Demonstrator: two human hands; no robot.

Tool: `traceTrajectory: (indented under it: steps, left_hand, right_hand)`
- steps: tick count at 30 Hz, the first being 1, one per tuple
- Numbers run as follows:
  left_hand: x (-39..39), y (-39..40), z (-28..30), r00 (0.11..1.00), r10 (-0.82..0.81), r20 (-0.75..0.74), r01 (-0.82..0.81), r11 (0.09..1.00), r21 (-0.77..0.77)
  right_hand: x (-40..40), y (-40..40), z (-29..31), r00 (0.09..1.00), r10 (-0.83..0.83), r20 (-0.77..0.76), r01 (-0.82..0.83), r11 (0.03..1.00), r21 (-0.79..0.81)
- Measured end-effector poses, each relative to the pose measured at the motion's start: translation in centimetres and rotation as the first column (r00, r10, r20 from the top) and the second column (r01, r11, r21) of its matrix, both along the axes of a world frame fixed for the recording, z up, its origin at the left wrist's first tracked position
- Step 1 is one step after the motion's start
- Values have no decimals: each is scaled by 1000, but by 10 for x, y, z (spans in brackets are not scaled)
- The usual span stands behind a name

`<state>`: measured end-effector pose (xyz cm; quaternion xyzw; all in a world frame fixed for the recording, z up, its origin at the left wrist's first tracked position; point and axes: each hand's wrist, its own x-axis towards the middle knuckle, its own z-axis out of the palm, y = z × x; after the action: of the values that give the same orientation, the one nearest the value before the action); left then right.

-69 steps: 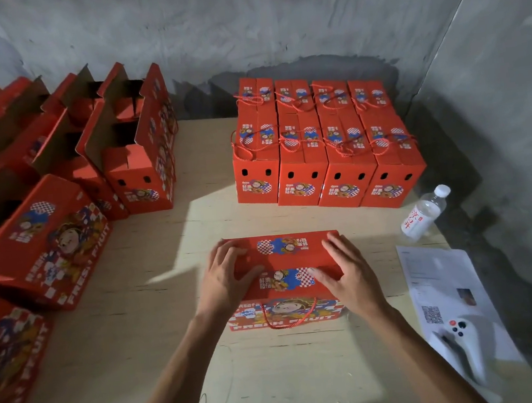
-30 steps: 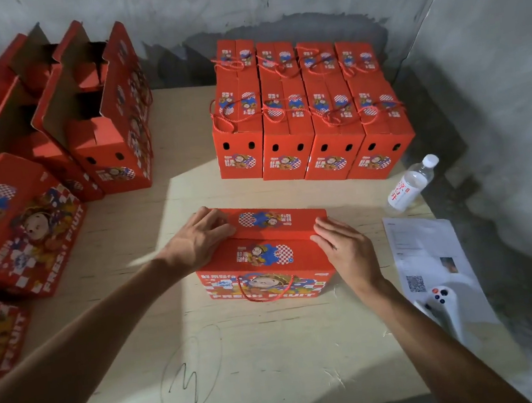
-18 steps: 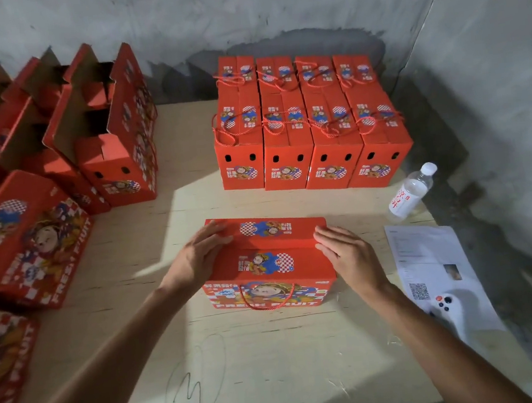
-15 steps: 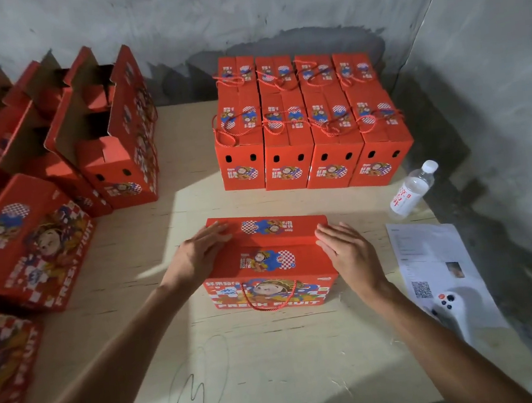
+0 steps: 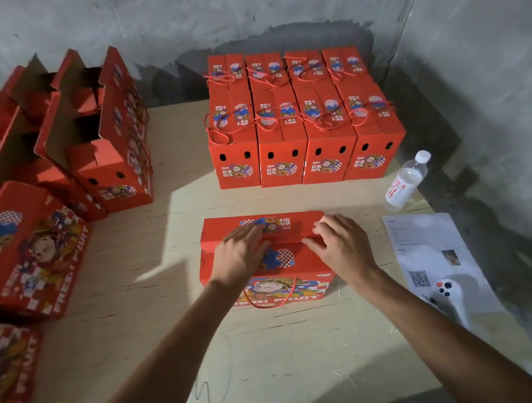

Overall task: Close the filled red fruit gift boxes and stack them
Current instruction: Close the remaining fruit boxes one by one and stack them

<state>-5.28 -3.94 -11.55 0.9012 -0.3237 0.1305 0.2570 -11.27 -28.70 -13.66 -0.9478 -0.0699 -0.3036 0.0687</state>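
Hands first: your left hand [image 5: 242, 256] lies flat with straight fingers on top of the red box [image 5: 264, 260], in the middle of the table [image 5: 289, 346]. Your right hand [image 5: 342, 249] rests there too, fingers bent at the top flap. More closed boxes [image 5: 304, 138] stand behind it by the wall. Open boxes [image 5: 87, 134] wait at your left. A water bottle [image 5: 407, 181] stands at your right.

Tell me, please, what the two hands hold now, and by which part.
Neither clearly grips anything. The left hand and the right hand rest on the top flaps of the red box, near the middle seam.
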Motion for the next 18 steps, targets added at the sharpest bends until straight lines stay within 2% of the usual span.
traceTrajectory:
  steps: [2,4,6,9,11,15,18]
  left_hand:
    - [-1,-5,-2,999,25,-45,-27,998,-49]
    - [4,-1,-5,1000,0,-29,0,1000,-23]
    - [18,4,-3,996,-84,-28,86,995,52]
    - [42,31,-2,953,-237,-189,244,970,13]
    - [54,58,-7,932,-300,-202,307,952,3]
    - [59,82,-15,943,-193,-271,157,977,-147]
    - [56,84,-16,938,-259,-231,232,963,-136]
  right_hand:
    - [-1,2,-2,1000,-3,12,3,1000,-23]
    - [-1,2,-2,1000,-1,10,2,1000,-31]
    - [5,0,2,1000,9,13,-8,998,-56]
    - [8,-6,5,996,94,-6,-94,989,-117]
    - [3,-10,0,989,142,-33,-144,983,-109]
    - [-6,-22,-6,986,165,-36,-166,986,-28]
    - [-8,-23,-3,984,164,-71,-161,986,53]
